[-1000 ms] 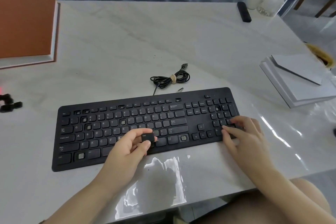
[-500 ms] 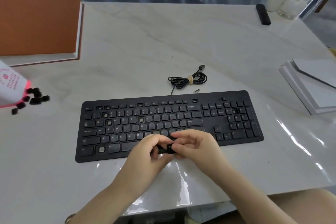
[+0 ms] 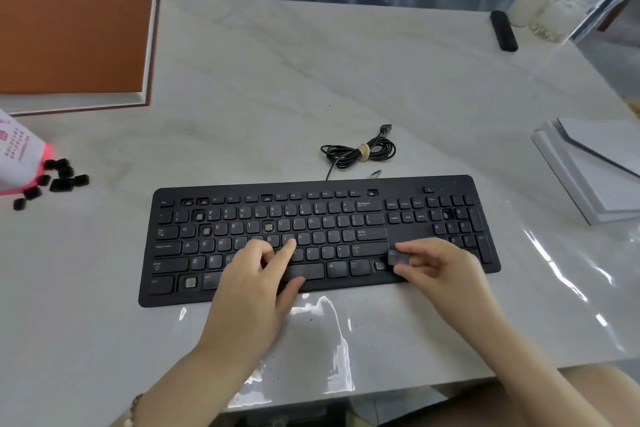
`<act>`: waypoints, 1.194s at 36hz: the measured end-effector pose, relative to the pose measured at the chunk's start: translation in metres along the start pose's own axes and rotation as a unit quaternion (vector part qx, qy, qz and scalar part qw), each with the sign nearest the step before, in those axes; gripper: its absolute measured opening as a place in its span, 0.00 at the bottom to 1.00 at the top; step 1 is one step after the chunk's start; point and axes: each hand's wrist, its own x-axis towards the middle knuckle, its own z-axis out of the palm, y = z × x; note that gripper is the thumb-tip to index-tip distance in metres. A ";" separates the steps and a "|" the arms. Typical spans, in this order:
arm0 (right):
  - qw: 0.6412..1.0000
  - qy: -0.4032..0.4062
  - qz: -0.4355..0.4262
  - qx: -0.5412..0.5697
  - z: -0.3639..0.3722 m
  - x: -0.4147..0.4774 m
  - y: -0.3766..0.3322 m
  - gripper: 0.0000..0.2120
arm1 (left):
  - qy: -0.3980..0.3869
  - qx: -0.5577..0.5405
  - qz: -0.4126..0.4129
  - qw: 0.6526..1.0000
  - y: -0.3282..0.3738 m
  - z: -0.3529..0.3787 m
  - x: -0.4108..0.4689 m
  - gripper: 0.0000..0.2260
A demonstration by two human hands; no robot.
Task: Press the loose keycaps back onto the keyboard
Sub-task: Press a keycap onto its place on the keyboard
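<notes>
Keycap [image 3: 397,258], pinched between thumb and fingertips of the right hand [image 3: 441,269], is held long axis along the bottom row of the keyboard [image 3: 346,184] near the front edge of the table [image 3: 311,80], just right of a bare socket [image 3: 380,265], while the left hand [image 3: 256,284] rests loose-fingered on the middle keys, farther off.

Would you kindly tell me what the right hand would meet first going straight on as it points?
Pinching a keycap, the right hand points left; the empty key socket beside it on the keyboard likely comes first, though height is unclear.
</notes>
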 end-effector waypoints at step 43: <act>0.892 0.161 -0.272 -0.323 0.032 -0.017 0.019 0.14 | -0.013 -0.179 -0.100 0.979 0.000 -0.006 -0.001 0.16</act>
